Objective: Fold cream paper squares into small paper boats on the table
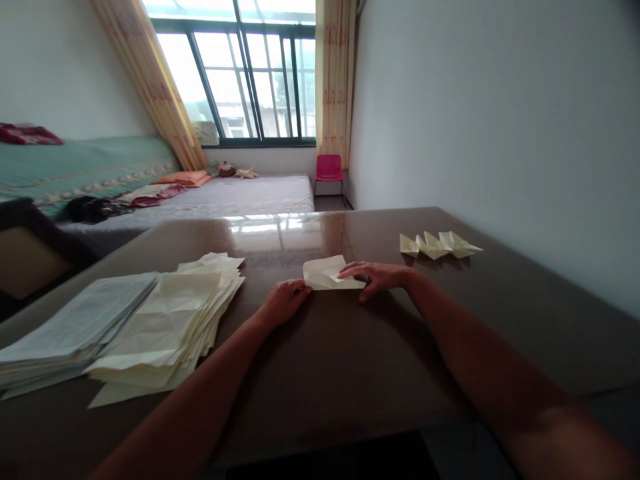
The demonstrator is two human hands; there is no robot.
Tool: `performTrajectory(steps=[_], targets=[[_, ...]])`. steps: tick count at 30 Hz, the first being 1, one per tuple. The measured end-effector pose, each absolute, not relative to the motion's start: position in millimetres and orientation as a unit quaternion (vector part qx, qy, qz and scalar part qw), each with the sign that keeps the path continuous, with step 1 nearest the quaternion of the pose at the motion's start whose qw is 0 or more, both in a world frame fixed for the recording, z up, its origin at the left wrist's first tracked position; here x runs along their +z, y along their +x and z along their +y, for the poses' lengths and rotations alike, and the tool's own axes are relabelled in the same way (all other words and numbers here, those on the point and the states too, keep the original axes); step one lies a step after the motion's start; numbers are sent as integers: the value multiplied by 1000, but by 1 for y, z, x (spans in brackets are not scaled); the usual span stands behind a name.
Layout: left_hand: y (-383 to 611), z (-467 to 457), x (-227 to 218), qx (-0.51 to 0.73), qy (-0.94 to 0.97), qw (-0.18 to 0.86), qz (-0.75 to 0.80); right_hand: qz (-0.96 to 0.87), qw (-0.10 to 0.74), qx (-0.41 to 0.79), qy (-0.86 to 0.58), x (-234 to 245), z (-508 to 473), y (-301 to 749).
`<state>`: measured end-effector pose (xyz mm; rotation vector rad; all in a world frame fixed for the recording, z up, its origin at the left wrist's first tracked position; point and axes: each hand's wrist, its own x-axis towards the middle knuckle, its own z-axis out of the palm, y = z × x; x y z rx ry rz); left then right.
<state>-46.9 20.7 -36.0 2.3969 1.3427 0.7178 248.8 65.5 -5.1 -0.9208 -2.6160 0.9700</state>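
Observation:
A folded piece of cream paper [324,275] lies on the brown table in front of me, its surface slightly raised in the middle. My left hand [286,300] is closed at the paper's lower left corner, with fingertips on its edge. From the right, my right hand [383,275] reaches over the paper with fingers stretched out on it and the thumb apart, near the lower right corner. Farther right stand several folded cream paper shapes [435,247] with pointed ends, in a row.
A stack of creased cream sheets [165,320] lies on the left of the table [320,373], next to a stack of greyish printed sheets [85,317]. Beyond the table are a bed [265,193], a pink chair [329,168] and a window. A white wall runs along the right.

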Motion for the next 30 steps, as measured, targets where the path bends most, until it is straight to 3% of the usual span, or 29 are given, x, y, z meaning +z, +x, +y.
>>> performTrajectory(steps=[5, 10, 14, 22, 30], targets=[[-39, 26, -33, 271, 793, 171, 518, -807, 207, 357, -422, -30, 65, 239], [-34, 31, -35, 311, 737, 214, 561, -751, 286, 290, -519, -46, 73, 224], [-33, 30, -30, 299, 722, 201, 590, -731, 269, 229, -584, -46, 71, 213], [-21, 37, -16, 106, 780, 105, 608, -764, 227, 122, -592, -36, 53, 205], [-18, 38, -28, 105, 778, 34, 618, -777, 204, 83, -589, -37, 53, 203]])
